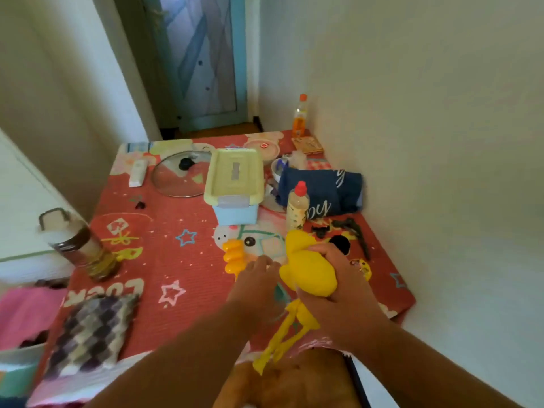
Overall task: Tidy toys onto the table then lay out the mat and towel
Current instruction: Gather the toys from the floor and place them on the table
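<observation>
My right hand (pixel 341 278) grips a yellow rubber chicken toy (pixel 306 269) by its body over the near right part of the table; the toy's long legs (pixel 282 337) dangle down past the table's front edge. My left hand (pixel 256 278) reaches forward beside it, fingers touching a yellow-orange ridged toy (pixel 234 256) that lies on the red patterned tablecloth (pixel 164 248). Whether the left fingers curl around that toy is hidden. A small yellow round toy (pixel 362 267) and a black toy gun (pixel 350 228) lie right of my right hand.
A blue box with a pale yellow lid (pixel 235 187), a glass pot lid (pixel 179 178), a white remote (pixel 137 173), two bottles (pixel 297 206) (pixel 299 116), a navy cloth (pixel 321 187) and a jar (pixel 79 245) crowd the table. A chequered cushion (pixel 91 334) sits at the near left. Walls flank the right side.
</observation>
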